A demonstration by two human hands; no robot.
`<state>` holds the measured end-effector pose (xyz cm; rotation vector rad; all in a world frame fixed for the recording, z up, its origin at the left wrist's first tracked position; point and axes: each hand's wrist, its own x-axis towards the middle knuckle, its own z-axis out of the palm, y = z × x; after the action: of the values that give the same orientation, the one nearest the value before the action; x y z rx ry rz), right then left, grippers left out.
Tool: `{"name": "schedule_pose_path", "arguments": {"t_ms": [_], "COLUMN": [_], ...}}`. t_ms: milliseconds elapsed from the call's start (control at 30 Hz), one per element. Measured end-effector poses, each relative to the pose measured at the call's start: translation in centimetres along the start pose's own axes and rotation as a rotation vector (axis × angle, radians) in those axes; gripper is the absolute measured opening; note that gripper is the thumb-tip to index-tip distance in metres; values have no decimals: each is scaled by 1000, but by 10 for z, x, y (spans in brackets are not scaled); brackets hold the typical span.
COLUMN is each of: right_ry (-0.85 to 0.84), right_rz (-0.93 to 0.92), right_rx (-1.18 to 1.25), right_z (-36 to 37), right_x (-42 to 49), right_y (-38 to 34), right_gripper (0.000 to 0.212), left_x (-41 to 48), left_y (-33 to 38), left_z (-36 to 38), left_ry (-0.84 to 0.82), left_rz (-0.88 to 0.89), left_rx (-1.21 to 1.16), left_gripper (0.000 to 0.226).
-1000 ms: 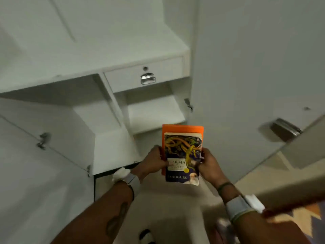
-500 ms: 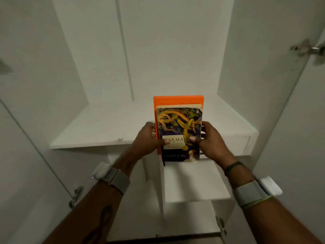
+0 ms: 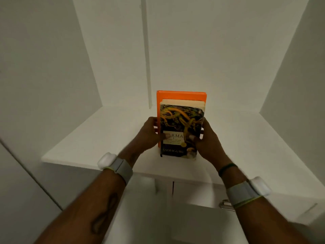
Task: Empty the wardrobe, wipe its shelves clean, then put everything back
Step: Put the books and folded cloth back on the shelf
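Two stacked books sit between my hands over the white wardrobe shelf (image 3: 88, 138). The upper one is a dark paperback (image 3: 181, 127) with a yellow and orange swirl cover. Under it lies a larger orange book (image 3: 181, 95), showing along the top and left. My left hand (image 3: 149, 134) grips the stack's left edge, thumb on the paperback cover. My right hand (image 3: 206, 140) grips the right edge, thumb on the cover too. The stack is over the middle of the shelf; whether it rests on it I cannot tell.
White side walls and a back wall with a vertical strip (image 3: 146, 59) close in the shelf compartment. Below the shelf front is a drawer with a metal handle (image 3: 226, 206), partly behind my right wrist.
The stack has risen from low near the floor up to the upper shelf and moved forward over it. My view has tilted upward. Both hands have kept their hold.
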<state>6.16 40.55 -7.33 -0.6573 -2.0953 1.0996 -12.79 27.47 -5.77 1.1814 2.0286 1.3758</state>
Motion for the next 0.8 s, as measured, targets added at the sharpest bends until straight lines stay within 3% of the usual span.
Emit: {"name": "schedule_pose_path", "arguments": {"t_ms": [300, 400, 500, 633, 800], "right_ry": [-9, 81, 68, -159, -592], "right_rz": [45, 45, 63, 55, 365], "right_rx": [-26, 41, 247, 277, 28], "right_z": [9, 21, 17, -10, -25], "right_x": [1, -2, 12, 54, 118], "right_y": [33, 40, 33, 11, -11], "right_gripper": [83, 76, 65, 45, 24], "left_x": [7, 11, 18, 14, -23], "left_y": [-24, -27, -22, -15, -20], "left_z": [6, 4, 1, -5, 10], "left_ry": [-2, -5, -21, -48, -218], "left_rz": [101, 113, 49, -149, -435], "left_rx": [56, 44, 0, -252, -413], "left_gripper": [62, 59, 56, 52, 58]}}
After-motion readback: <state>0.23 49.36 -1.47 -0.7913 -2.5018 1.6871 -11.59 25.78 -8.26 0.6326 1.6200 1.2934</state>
